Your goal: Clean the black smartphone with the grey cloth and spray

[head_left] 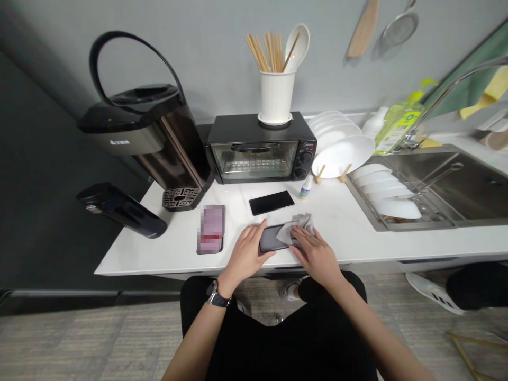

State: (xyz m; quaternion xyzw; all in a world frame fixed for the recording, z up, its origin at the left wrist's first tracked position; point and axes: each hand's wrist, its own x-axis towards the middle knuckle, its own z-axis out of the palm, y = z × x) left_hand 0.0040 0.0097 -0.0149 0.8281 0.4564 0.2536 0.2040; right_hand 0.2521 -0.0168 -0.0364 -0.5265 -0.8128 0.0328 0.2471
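Note:
My left hand [246, 251] grips the left end of a dark grey phone case [271, 239], thumb on the near edge and fingers at the far one. A crumpled grey cloth [286, 233] covers the case's right part. My right hand [315, 253] is closed on this cloth and presses it onto the case. Just behind lies a black smartphone [272, 202], flat on the white counter [178, 259]. Beyond its right end stands a small white bottle [305, 188] with a coloured label. Left of my left hand is a pinkish, blurred-out flat object [211, 228].
A black toaster oven [254, 159] carries a white chopstick holder [277, 95]. To the left stand a large thermal pot [159, 143] and a dark flask [123, 210]. Plates [345, 153] stand racked beside the steel sink [397, 225]. Another person's shoe [432, 293] shows at right.

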